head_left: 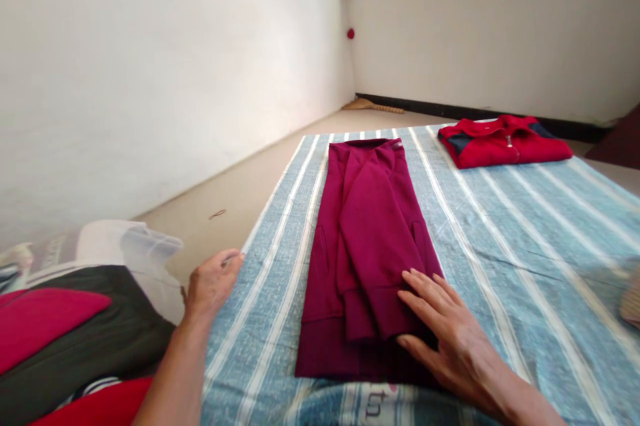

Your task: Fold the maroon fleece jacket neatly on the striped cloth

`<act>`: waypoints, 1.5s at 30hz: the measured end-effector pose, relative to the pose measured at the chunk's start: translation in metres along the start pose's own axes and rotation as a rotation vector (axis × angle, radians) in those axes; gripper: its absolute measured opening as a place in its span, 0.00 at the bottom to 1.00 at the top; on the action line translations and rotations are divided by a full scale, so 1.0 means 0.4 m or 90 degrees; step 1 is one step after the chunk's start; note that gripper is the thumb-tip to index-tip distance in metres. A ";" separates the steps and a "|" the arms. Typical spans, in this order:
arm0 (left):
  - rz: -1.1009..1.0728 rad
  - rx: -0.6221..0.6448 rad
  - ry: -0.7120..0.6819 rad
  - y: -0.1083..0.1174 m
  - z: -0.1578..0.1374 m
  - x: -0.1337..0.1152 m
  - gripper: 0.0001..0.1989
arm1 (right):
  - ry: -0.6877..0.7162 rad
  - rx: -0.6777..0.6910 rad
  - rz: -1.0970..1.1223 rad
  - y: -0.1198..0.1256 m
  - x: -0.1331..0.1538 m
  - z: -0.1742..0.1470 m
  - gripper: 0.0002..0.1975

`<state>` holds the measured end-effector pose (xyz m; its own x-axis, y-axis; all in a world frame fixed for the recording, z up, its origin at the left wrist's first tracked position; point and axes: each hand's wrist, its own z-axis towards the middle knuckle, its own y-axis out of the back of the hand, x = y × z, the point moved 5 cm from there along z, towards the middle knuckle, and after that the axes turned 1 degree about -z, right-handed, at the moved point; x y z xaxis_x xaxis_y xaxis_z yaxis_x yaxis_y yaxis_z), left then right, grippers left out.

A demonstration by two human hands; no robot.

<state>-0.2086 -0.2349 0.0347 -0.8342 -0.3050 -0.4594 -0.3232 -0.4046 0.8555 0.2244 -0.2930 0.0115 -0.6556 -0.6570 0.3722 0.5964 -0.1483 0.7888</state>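
We've got a plum-coloured top (375, 226) folded long and narrow, lying on the blue-and-white striped cloth (470, 233) right in front of us. Collar end points away, sleeves (377, 239) are laid down the front with some soft creases, and the darker hem (323, 349) sits nearest us. Our right grip (450, 333) is spread wide and flat on its near right side, so we can't see that corner, and the shadowy hem there is hard to make out. Our left grip (213, 283) is loosely curled at the cloth's edge; can't tell if it's pinching anything. The lettering (375, 409) below and the clothes pile (90, 326) at left get cut off.
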 end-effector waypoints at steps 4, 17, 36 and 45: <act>-0.106 0.033 -0.113 -0.036 -0.050 -0.132 0.14 | 0.065 0.016 0.050 0.043 0.055 0.081 0.14; -0.225 0.059 -0.247 -0.173 -0.157 -0.290 0.06 | 0.235 0.251 0.336 -0.112 0.151 0.185 0.09; -0.089 -0.022 -0.396 -0.164 -0.177 -0.327 0.09 | 0.277 0.200 0.307 -0.151 0.151 0.155 0.08; 0.001 -0.005 -0.461 -0.176 -0.174 -0.340 0.11 | 0.269 0.212 0.311 -0.140 0.156 0.162 0.07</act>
<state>-0.0413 -0.2249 0.0204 -0.9222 0.3415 -0.1815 -0.3202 -0.4111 0.8535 0.1199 -0.2779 0.0223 -0.0758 -0.8299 0.5527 0.5591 0.4236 0.7127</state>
